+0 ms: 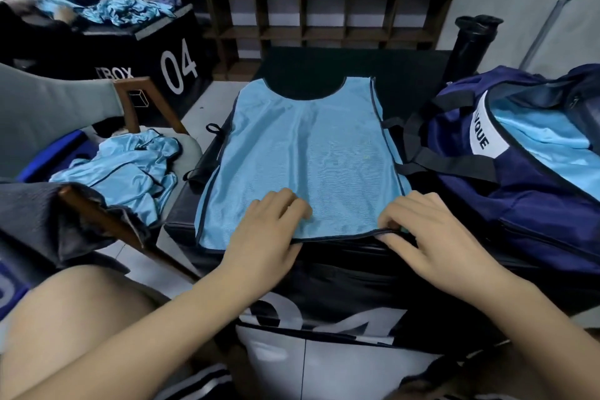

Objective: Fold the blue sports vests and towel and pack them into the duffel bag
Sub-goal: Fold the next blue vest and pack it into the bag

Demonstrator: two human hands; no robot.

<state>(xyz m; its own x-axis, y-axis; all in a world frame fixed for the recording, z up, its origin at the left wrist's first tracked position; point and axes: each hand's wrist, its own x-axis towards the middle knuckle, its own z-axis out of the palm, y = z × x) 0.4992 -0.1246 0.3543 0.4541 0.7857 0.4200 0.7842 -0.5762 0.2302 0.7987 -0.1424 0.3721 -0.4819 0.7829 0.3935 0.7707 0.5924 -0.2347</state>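
Note:
A light blue mesh vest point(308, 153) lies spread flat on a black box point(324, 273) in front of me, neck hole at the far end. My left hand point(269, 234) grips the vest's near hem left of centre, fingers curled on top. My right hand point(431, 237) pinches the same hem at its right corner. To the right stands an open navy duffel bag point(506, 191) with light blue fabric point(548, 146) inside. A crumpled heap of blue vests point(130, 169) lies on a chair at the left.
A wooden-framed chair point(136, 94) stands left of the box. Further back left, a black box marked 04 point(168, 55) carries more blue garments point(120, 10). A dark shelf unit point(324, 16) lines the back wall; a black tube point(470, 42) stands behind the bag.

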